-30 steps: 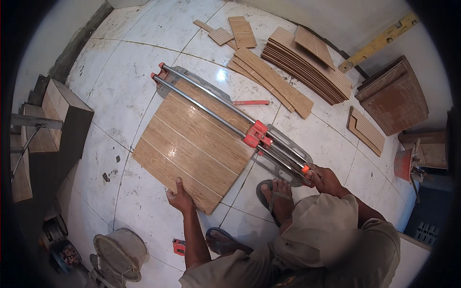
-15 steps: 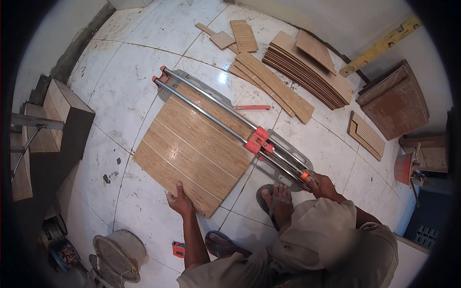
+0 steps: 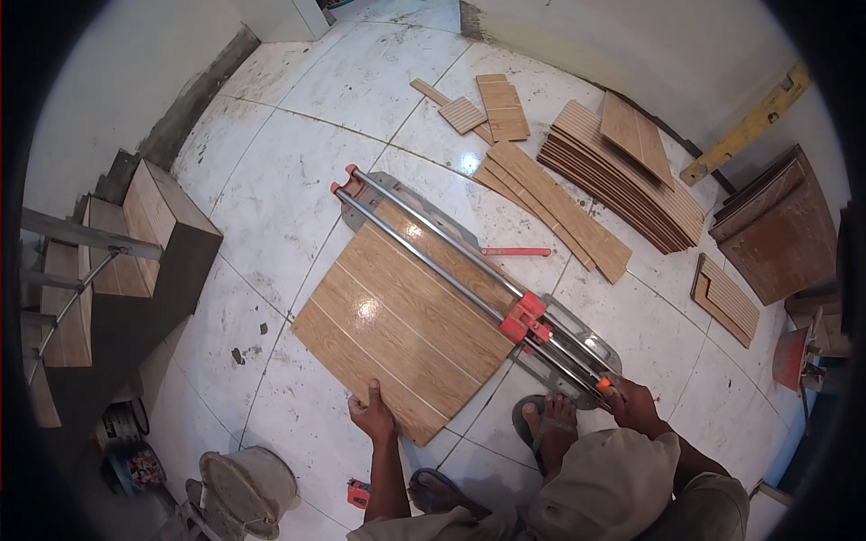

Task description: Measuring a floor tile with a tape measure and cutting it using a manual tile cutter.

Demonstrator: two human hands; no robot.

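Grips a wood-look tile (image 3: 397, 338) at its seven o'clock edge with the left hand (image 3: 373, 419), thumb laid over the top face, fingers at the rim and partly hidden. Probably held there to steady the wide overhanging part, well clear of the rails. Lies at and just below the centre, with its one o'clock side tucked beneath the twin rails of a red and grey tile cutter (image 3: 525, 316); likely slid under so as to sit backed by the base, out of reach of a shift.

Runs, as a cutter, slantwise from between ten and eleven o'clock down to four. Closes the right hand (image 3: 634, 408) around the handle at four o'clock, just beside an orange collar (image 3: 603, 385); seems taken at the far end for leverage and control. Sits directly on the white floor (image 3: 280, 194), presumably for firm, flat backing.

Also planted at five o'clock, next to the cutter's near end: a sandalled foot (image 3: 557, 431), perhaps just for balance. Spread toward two o'clock: narrow strips (image 3: 577, 225), then a tall stack (image 3: 622, 185) with a loose piece on top, apparently kept near yet outside the working area. Left between six and seven o'clock: a red tape measure (image 3: 358, 493), seemingly within easy reach of the left hand.
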